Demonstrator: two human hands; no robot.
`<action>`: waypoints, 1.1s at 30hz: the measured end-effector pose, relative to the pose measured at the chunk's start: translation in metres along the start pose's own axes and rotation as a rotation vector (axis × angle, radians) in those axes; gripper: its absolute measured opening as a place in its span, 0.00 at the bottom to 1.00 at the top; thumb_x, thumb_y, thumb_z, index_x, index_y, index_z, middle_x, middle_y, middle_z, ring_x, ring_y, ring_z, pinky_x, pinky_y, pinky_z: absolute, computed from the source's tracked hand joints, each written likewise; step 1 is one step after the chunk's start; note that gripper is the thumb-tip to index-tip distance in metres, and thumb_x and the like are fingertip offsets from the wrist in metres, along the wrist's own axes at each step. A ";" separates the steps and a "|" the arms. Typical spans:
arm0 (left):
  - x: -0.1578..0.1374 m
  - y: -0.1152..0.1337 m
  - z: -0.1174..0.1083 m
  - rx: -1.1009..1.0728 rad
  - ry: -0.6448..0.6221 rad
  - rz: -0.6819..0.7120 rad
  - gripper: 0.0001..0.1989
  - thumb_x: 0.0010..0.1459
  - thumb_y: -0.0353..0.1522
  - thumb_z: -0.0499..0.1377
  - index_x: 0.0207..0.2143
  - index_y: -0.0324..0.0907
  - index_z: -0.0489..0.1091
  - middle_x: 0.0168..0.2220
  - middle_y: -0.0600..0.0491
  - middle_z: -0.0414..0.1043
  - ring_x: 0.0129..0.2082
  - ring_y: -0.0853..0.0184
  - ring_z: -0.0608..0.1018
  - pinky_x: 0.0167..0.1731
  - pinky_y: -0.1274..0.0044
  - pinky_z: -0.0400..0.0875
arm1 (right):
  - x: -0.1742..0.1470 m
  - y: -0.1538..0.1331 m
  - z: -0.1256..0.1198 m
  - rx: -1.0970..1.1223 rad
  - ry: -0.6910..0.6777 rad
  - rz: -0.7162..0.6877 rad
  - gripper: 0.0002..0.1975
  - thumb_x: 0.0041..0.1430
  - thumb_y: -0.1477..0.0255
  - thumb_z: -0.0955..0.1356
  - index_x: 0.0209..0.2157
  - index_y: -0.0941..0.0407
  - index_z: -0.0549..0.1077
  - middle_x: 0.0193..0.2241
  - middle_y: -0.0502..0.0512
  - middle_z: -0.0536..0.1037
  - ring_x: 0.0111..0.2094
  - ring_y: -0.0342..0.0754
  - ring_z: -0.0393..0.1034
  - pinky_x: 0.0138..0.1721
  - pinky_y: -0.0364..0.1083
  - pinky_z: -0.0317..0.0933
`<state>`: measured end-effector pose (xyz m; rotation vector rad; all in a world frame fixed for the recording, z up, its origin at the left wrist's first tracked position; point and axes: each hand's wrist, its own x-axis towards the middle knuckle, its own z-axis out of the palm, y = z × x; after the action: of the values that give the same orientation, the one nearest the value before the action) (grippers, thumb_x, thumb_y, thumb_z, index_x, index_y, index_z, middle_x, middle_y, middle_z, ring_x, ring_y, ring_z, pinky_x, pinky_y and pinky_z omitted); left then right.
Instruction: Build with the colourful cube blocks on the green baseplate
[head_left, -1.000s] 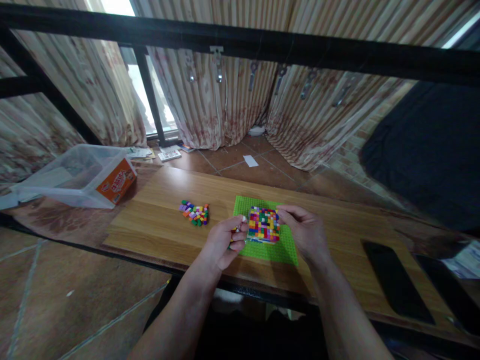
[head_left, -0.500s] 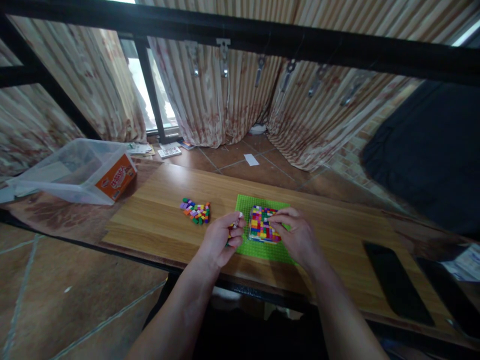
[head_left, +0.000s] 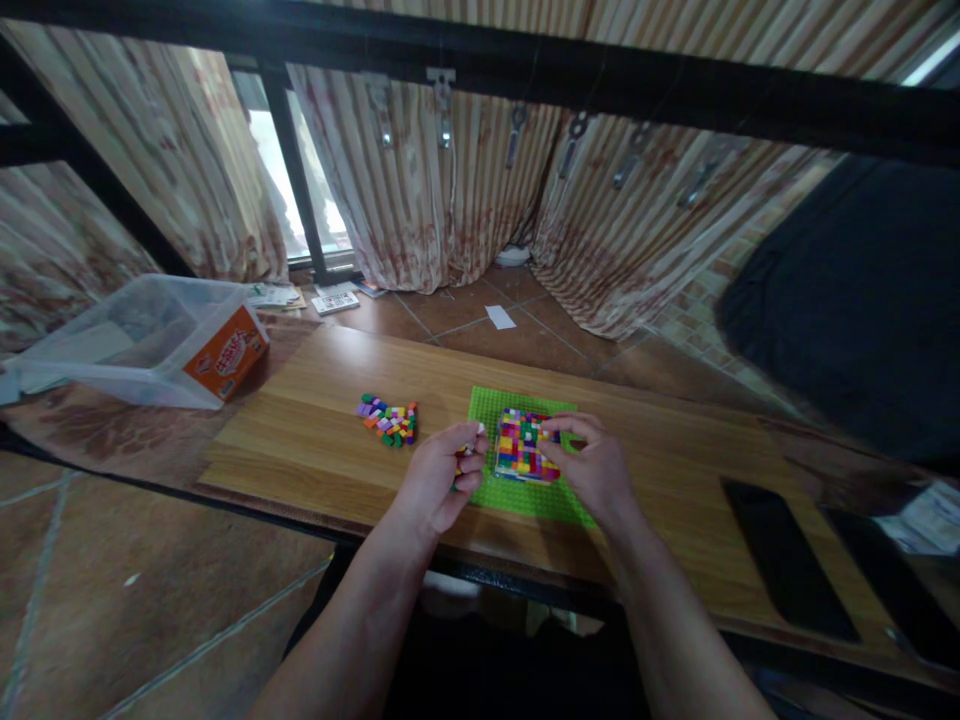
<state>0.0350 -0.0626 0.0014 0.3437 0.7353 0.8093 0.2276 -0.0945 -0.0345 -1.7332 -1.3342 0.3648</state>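
1. Holds a white brick (head_left: pixel 481 429) at the fingertips of the left hand (head_left: pixel 439 478), with more coloured bricks (head_left: pixel 460 465) in the curled, nearly closed grip.
2. Reaches over the multicoloured brick block (head_left: pixel 517 450) with the right hand (head_left: pixel 598 470), thumb and finger close together; cannot tell whether gripping a brick.
3. Under the block, on the wooden tabletop (head_left: pixel 300 430): green studded baseplate (head_left: pixel 517 497).
4. Farther left: loose brick pile (head_left: pixel 390 420), then clear plastic bin (head_left: pixel 142 330).
5. Behind: striped curtains (head_left: pixel 465 200).

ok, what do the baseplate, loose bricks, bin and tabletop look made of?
Green baseplate: likely plastic, studded, fairly matte. Loose bricks: probably plastic, solid bright colours, blocky. Bin: likely plastic, cloudy see-through walls. Tabletop: wood or wood-look laminate, grain visible, satin sheen; can't tell which.
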 end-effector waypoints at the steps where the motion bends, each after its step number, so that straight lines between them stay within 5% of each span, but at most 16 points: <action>1: 0.000 0.000 0.000 0.001 0.001 -0.001 0.06 0.55 0.25 0.56 0.25 0.36 0.63 0.22 0.58 0.59 0.14 0.83 0.53 0.11 0.88 0.42 | 0.001 0.000 -0.002 0.017 0.010 0.022 0.08 0.47 0.66 0.70 0.30 0.52 0.79 0.41 0.58 0.76 0.44 0.56 0.71 0.42 0.54 0.64; 11: 0.001 0.000 0.002 -0.002 0.008 -0.012 0.06 0.54 0.26 0.57 0.26 0.37 0.62 0.22 0.58 0.59 0.14 0.83 0.53 0.11 0.88 0.42 | 0.002 0.010 0.001 -0.076 0.060 0.143 0.23 0.49 0.60 0.69 0.45 0.58 0.76 0.45 0.65 0.76 0.47 0.59 0.70 0.47 0.57 0.63; 30: 0.002 -0.006 0.000 0.026 -0.021 -0.026 0.06 0.50 0.28 0.62 0.28 0.36 0.65 0.22 0.59 0.60 0.14 0.84 0.53 0.12 0.88 0.42 | 0.003 0.023 0.015 0.108 0.000 0.196 0.22 0.48 0.63 0.70 0.46 0.57 0.73 0.44 0.63 0.78 0.39 0.54 0.74 0.41 0.55 0.68; 33: 0.002 -0.007 0.001 0.021 -0.044 -0.057 0.06 0.51 0.28 0.61 0.28 0.35 0.65 0.22 0.59 0.59 0.15 0.84 0.53 0.12 0.88 0.42 | 0.000 0.012 0.011 0.057 0.061 0.115 0.21 0.51 0.62 0.69 0.46 0.56 0.74 0.43 0.61 0.78 0.40 0.54 0.73 0.42 0.55 0.67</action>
<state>0.0399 -0.0656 -0.0025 0.3568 0.7099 0.7389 0.2268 -0.0897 -0.0500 -1.7641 -1.1728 0.4072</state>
